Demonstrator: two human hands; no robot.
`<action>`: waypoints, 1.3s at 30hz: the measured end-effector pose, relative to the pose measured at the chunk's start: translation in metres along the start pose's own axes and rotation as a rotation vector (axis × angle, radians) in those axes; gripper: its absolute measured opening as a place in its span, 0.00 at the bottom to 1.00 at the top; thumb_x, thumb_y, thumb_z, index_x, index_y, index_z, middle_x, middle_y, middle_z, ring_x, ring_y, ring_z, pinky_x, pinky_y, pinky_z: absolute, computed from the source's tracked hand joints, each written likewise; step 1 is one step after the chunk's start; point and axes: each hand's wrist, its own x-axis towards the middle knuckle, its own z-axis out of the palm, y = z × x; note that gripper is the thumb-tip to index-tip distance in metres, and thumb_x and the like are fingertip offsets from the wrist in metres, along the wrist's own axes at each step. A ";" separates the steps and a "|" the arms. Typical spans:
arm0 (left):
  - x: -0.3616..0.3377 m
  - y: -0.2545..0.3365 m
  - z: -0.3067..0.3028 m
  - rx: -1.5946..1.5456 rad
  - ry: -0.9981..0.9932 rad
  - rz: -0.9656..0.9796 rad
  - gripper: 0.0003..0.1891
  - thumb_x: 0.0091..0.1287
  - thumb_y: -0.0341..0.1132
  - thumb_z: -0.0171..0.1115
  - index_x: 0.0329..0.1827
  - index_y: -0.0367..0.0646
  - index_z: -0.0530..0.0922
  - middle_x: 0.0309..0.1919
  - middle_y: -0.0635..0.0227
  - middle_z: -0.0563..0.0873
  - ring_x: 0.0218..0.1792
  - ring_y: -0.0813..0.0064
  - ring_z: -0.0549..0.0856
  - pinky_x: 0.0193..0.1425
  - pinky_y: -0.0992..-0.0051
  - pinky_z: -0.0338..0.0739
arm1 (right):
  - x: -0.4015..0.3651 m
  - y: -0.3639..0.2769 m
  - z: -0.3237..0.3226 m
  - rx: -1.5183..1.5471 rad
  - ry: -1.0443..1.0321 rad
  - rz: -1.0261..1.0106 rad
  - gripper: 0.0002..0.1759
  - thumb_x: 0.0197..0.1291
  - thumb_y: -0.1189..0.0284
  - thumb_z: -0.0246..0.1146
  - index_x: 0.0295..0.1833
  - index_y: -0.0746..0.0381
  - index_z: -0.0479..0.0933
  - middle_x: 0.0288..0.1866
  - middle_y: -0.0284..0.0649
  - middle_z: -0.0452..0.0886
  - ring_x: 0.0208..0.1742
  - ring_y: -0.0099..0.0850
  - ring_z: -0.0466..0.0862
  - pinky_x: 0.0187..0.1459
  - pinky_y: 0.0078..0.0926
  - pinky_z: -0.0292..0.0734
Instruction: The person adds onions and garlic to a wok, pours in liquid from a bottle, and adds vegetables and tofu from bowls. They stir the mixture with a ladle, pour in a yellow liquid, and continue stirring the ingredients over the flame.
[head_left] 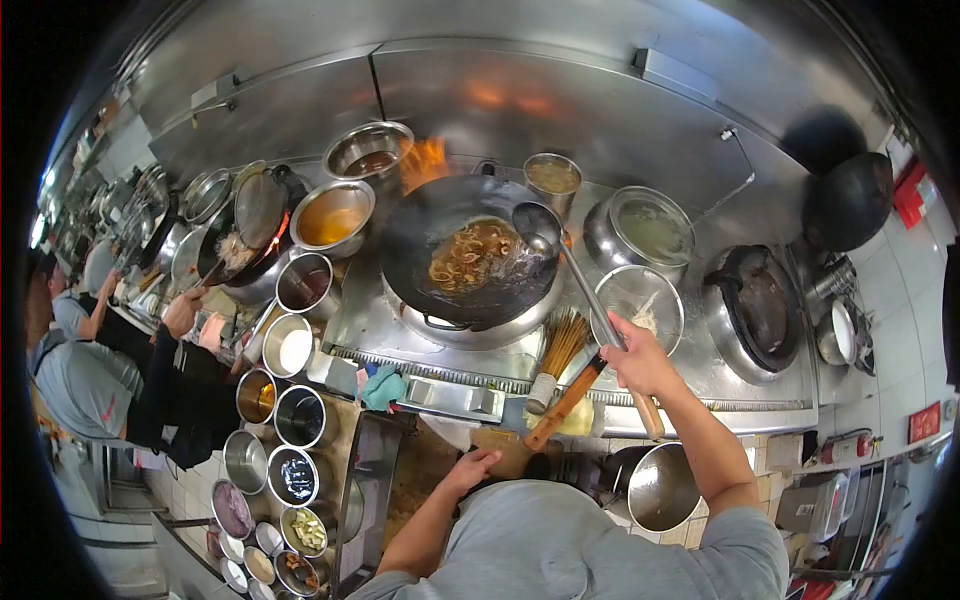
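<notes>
Gripping ladle [590,293] with wrapped fingers of right hand [641,356], reaching into wok [408,238] at frame centre. Cannot tell finger state of left hand [468,472], lower centre. Could splash sauced food [470,256] if jerked.

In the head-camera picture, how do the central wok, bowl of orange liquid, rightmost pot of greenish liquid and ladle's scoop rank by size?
Largest to smallest as pictured:
1. Wok
2. Pot of greenish liquid
3. Bowl of orange liquid
4. Ladle's scoop

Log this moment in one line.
right hand: holds ladle | ladle: at right side of wok | wok: holds brown food | left hand: hold unclear
</notes>
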 end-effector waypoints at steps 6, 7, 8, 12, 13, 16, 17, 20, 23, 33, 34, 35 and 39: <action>0.009 0.062 0.058 -0.385 -0.213 -0.105 0.29 0.77 0.51 0.61 0.74 0.44 0.71 0.67 0.63 0.79 0.62 0.64 0.82 0.63 0.57 0.80 | -0.031 0.060 -0.016 -0.524 0.443 -0.393 0.40 0.62 0.76 0.65 0.80 0.62 0.61 0.42 0.62 0.85 0.41 0.62 0.86 0.44 0.51 0.81; 0.007 0.069 0.064 -0.420 -0.225 -0.109 0.28 0.77 0.50 0.61 0.74 0.45 0.71 0.66 0.62 0.80 0.61 0.64 0.83 0.62 0.57 0.80 | -0.038 0.073 -0.019 -0.534 0.501 -0.432 0.39 0.62 0.76 0.65 0.79 0.63 0.62 0.42 0.62 0.85 0.40 0.61 0.86 0.42 0.52 0.81; 0.005 0.077 0.071 -0.452 -0.237 -0.114 0.27 0.78 0.49 0.60 0.74 0.45 0.71 0.65 0.62 0.80 0.61 0.63 0.83 0.62 0.57 0.81 | -0.048 0.078 -0.022 -0.512 0.554 -0.452 0.38 0.63 0.76 0.65 0.79 0.63 0.62 0.41 0.61 0.85 0.40 0.61 0.86 0.43 0.51 0.81; 0.004 0.112 0.080 -0.439 -0.452 -0.168 0.24 0.77 0.51 0.59 0.66 0.45 0.74 0.55 0.60 0.86 0.56 0.60 0.87 0.58 0.60 0.83 | -0.092 0.098 -0.037 -0.258 0.540 -0.102 0.35 0.67 0.73 0.65 0.79 0.62 0.65 0.40 0.57 0.86 0.37 0.43 0.88 0.42 0.36 0.80; 0.008 0.123 0.088 -0.460 -0.472 -0.242 0.22 0.78 0.50 0.59 0.65 0.45 0.74 0.53 0.58 0.86 0.53 0.60 0.88 0.55 0.61 0.84 | -0.099 0.106 -0.039 -0.211 0.565 -0.063 0.35 0.67 0.73 0.66 0.78 0.63 0.65 0.40 0.57 0.86 0.37 0.43 0.88 0.42 0.36 0.80; 0.020 0.166 0.120 -0.506 -0.520 -0.401 0.14 0.78 0.44 0.60 0.58 0.47 0.74 0.37 0.63 0.84 0.29 0.72 0.84 0.33 0.69 0.83 | -0.105 0.148 -0.042 -0.172 0.720 -0.183 0.35 0.67 0.73 0.67 0.77 0.68 0.65 0.40 0.51 0.88 0.33 0.35 0.84 0.41 0.34 0.80; 0.021 0.169 0.129 -0.518 -0.583 -0.365 0.14 0.78 0.42 0.60 0.59 0.47 0.74 0.34 0.67 0.81 0.27 0.75 0.80 0.30 0.71 0.79 | -0.109 0.150 -0.044 -0.088 0.708 -0.146 0.35 0.67 0.74 0.66 0.77 0.68 0.65 0.39 0.48 0.88 0.32 0.33 0.84 0.39 0.31 0.79; 0.008 0.194 0.150 -0.498 -0.635 -0.274 0.14 0.78 0.36 0.61 0.63 0.49 0.74 0.24 0.78 0.70 0.19 0.86 0.66 0.20 0.79 0.67 | -0.120 0.148 -0.055 0.236 0.674 -0.051 0.34 0.68 0.75 0.64 0.78 0.68 0.65 0.33 0.39 0.84 0.26 0.26 0.79 0.30 0.26 0.74; -0.025 0.212 0.148 -0.455 -0.666 -0.195 0.18 0.79 0.35 0.57 0.70 0.48 0.72 0.24 0.78 0.70 0.17 0.87 0.67 0.19 0.81 0.63 | -0.129 0.141 -0.065 0.716 0.597 0.028 0.33 0.69 0.75 0.62 0.79 0.64 0.65 0.23 0.28 0.72 0.15 0.16 0.68 0.15 0.22 0.64; -0.100 0.243 0.109 -0.535 -0.610 -0.043 0.22 0.80 0.33 0.55 0.76 0.49 0.68 0.25 0.77 0.70 0.16 0.88 0.64 0.18 0.82 0.62 | -0.115 0.135 -0.063 0.222 0.844 -0.117 0.33 0.69 0.79 0.62 0.79 0.66 0.64 0.34 0.27 0.73 0.30 0.14 0.66 0.29 0.16 0.62; -0.113 0.250 0.100 -0.531 -0.564 -0.019 0.23 0.80 0.33 0.56 0.76 0.49 0.67 0.24 0.76 0.69 0.16 0.88 0.64 0.17 0.82 0.62 | -0.118 0.129 -0.062 0.217 0.839 -0.091 0.33 0.69 0.79 0.61 0.80 0.64 0.65 0.30 0.25 0.72 0.27 0.14 0.65 0.26 0.16 0.61; -0.124 0.257 0.089 -0.521 -0.507 0.020 0.23 0.79 0.32 0.56 0.76 0.49 0.67 0.24 0.76 0.69 0.15 0.87 0.64 0.17 0.81 0.62 | -0.117 0.128 -0.060 0.210 0.838 -0.095 0.34 0.69 0.79 0.61 0.80 0.65 0.64 0.28 0.25 0.71 0.25 0.14 0.64 0.26 0.16 0.60; -0.151 0.282 0.054 -0.363 -0.140 0.200 0.24 0.74 0.29 0.60 0.73 0.47 0.68 0.23 0.75 0.71 0.14 0.84 0.67 0.15 0.78 0.63 | -0.114 0.131 -0.044 0.383 0.743 -0.060 0.35 0.69 0.78 0.62 0.80 0.65 0.63 0.30 0.26 0.74 0.26 0.13 0.67 0.26 0.16 0.62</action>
